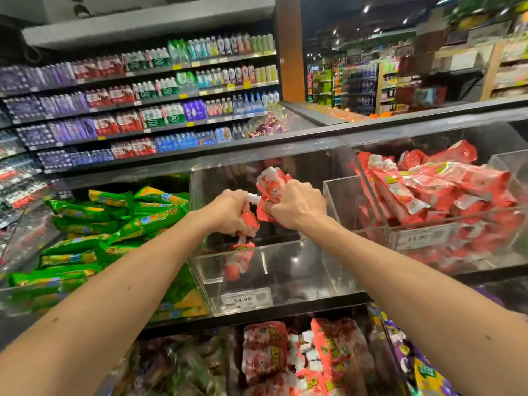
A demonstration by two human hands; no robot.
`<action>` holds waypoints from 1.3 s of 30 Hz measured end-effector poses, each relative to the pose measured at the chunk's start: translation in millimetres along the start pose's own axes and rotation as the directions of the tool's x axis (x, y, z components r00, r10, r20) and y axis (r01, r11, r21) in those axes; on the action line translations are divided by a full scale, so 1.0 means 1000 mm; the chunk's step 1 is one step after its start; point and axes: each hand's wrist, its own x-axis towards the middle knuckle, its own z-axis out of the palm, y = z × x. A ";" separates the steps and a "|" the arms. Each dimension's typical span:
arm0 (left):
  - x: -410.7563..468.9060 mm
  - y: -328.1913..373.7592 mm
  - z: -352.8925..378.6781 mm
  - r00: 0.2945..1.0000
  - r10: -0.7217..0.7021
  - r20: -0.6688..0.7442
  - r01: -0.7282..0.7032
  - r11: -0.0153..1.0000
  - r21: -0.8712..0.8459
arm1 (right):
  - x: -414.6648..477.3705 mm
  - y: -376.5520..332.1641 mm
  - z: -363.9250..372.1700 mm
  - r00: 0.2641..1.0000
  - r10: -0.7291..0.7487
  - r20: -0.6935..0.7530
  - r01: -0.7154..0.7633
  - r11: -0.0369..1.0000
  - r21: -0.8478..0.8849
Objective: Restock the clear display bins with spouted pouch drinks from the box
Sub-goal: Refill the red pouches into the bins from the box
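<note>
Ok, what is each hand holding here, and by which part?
The left hand grips a red pouch round its body, near the white spout. The right hand grips a second pouch by its crumpled lower end, the rest sticking up.

Red white-spouted pouches (271, 181) bunched above the middle clear bin (300, 270), another red pouch (238, 261) lower inside it
</note>
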 end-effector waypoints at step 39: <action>-0.012 0.008 0.004 0.971 -0.149 0.189 0.231 0.796 -0.559 | 0.003 0.002 -0.008 0.907 -0.052 0.418 -0.246 0.741 0.626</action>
